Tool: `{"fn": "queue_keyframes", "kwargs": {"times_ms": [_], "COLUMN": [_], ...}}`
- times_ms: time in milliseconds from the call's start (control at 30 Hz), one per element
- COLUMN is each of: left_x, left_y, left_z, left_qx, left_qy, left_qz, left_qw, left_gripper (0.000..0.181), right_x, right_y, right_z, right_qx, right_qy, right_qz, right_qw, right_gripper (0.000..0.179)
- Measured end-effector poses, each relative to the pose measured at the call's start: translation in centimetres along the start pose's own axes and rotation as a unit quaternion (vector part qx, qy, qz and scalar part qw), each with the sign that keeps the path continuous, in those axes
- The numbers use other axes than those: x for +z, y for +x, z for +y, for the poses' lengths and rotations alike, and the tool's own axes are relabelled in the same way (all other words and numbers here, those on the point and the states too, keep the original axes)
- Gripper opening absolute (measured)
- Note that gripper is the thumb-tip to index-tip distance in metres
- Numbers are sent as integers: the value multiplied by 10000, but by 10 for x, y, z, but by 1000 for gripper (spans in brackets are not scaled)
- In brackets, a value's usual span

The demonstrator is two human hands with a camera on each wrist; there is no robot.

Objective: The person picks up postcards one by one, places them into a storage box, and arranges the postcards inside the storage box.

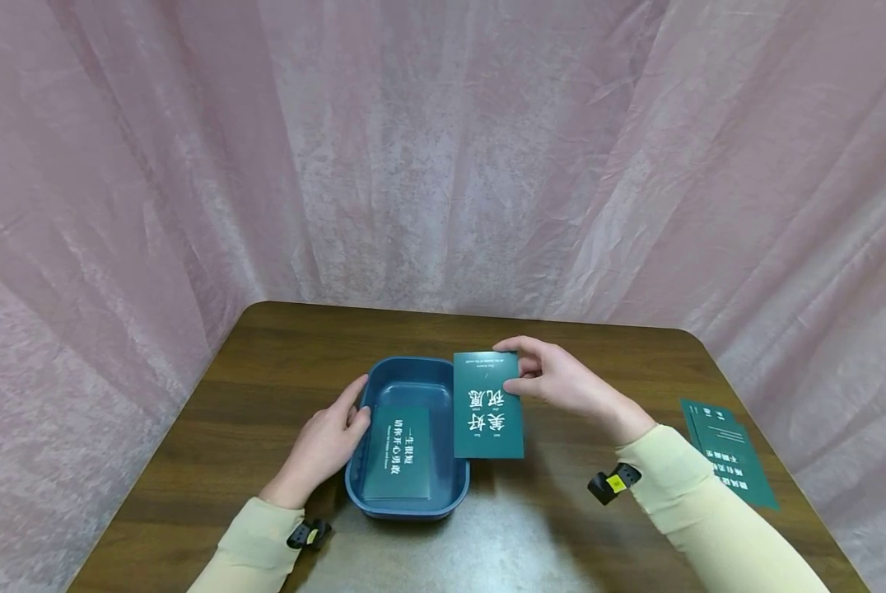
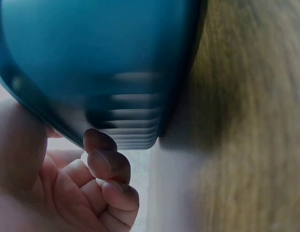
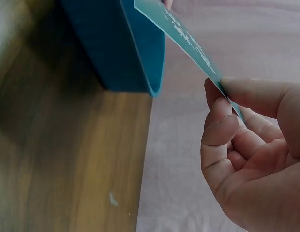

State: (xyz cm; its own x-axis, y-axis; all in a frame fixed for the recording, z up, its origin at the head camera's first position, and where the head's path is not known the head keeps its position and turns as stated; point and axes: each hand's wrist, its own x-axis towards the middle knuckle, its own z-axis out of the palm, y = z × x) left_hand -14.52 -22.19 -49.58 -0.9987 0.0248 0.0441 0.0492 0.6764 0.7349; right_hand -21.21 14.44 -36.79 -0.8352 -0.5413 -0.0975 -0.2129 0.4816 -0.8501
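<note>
In the head view a green card [image 1: 488, 412] with white characters hangs over the right rim of a blue plastic bin [image 1: 408, 515]. My right hand [image 1: 554, 379] pinches this card at its right edge; the right wrist view shows the thumb on one face of the card [image 3: 186, 41] and fingers behind it. My left hand [image 1: 324, 445] holds the bin's left rim, thumb over the edge and fingers against the outer wall [image 2: 111, 58]. Another green card [image 1: 398, 461] lies inside the bin, white print facing up.
Several green cards [image 1: 735, 453] overlap on the right side of the brown wooden table [image 1: 265, 371]. A pink curtain [image 1: 443, 165] hangs behind and around the table.
</note>
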Motion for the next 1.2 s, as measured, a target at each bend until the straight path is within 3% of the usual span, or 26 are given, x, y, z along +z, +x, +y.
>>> {"fn": "queue_keyframes", "kwargs": {"times_ms": [400,900,1200], "left_x": [-1,-1,-1], "left_y": [0,0,0], "left_z": [1,2,1], "left_qx": [-1,-69,-72], "left_qy": [-20,-33,-40], "left_qz": [-19,-41,-42], "left_qw": [10000,10000,10000], "left_gripper": [62,62,62], "right_x": [24,62,78], "right_y": [15,42,56], "right_z": [-7,-14,-15], "right_qx": [-10,-90,-131], "right_qy": [563,684,465], "right_qz": [-384,-677,-659], "right_qw": [9977,9953,9967], "right_gripper": [59,58,56]}}
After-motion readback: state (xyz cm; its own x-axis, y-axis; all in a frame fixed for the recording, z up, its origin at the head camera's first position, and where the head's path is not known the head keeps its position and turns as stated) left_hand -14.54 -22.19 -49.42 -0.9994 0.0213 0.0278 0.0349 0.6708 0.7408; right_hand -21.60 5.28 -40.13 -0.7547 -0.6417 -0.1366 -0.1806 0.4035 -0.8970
